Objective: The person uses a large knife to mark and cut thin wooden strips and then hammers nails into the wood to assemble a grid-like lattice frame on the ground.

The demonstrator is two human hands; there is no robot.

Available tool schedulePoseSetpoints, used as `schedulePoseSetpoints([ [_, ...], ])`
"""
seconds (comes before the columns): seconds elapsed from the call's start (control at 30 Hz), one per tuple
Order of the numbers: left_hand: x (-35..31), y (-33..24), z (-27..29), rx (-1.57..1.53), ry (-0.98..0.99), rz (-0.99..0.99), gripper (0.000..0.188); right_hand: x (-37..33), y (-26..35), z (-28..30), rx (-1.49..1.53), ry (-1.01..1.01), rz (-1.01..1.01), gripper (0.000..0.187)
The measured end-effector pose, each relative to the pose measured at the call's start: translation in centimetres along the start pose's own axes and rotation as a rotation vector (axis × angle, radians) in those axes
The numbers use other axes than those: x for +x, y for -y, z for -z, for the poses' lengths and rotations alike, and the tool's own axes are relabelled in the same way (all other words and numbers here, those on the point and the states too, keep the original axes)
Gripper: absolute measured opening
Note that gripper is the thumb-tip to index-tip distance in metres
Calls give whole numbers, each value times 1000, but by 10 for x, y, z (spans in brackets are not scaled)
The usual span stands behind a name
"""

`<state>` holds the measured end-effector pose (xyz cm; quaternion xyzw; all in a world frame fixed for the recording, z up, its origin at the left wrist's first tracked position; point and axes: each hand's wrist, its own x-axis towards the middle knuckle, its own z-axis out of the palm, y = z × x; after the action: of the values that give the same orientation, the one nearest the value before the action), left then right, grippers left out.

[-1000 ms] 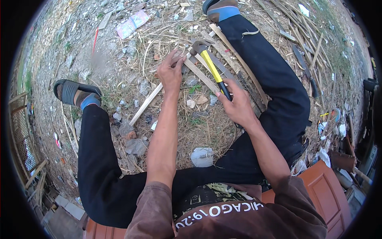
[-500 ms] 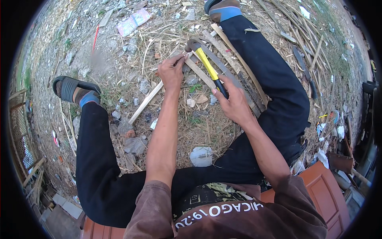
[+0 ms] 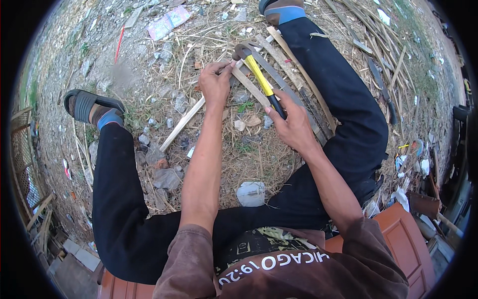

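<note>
My right hand [image 3: 294, 122] is wrapped round the black grip of a hammer [image 3: 258, 72] with a yellow handle and a dark metal head. The head points away from me, close to my left fingertips. My left hand [image 3: 215, 84] has its thumb and fingers pinched together beside the hammer head; whatever is between them is too small to make out. Under that hand lies a pale wooden strip [image 3: 183, 124], slanting toward me on the left. A second wooden strip [image 3: 250, 88] runs from near the left fingertips to below the right hand, next to the hammer.
More wooden strips [image 3: 303, 79] lie between the hands and my right leg. A long knife [image 3: 381, 89] rests beyond that leg, near a pile of thin sticks [image 3: 381, 35]. Stones, dry grass and a pinkish wrapper [image 3: 169, 22] are on the ground. Under me are reddish-brown panels [image 3: 403, 244].
Both hands and the hammer stay in nearly the same place, the hammer head still by my left fingertips. The view has shifted very slightly.
</note>
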<state>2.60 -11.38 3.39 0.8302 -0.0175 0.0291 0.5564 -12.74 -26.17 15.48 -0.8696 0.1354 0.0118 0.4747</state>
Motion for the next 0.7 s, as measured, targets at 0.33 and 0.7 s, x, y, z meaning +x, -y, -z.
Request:
schedulePoseSetpoints([
  [0.33,7,1,2,-145,124,266,25,-2,-14,1,71,-38,-51,38],
  [0.7,8,-16,8,-85,160,292,26,-1,-30,-3,128,-89,-28,35],
])
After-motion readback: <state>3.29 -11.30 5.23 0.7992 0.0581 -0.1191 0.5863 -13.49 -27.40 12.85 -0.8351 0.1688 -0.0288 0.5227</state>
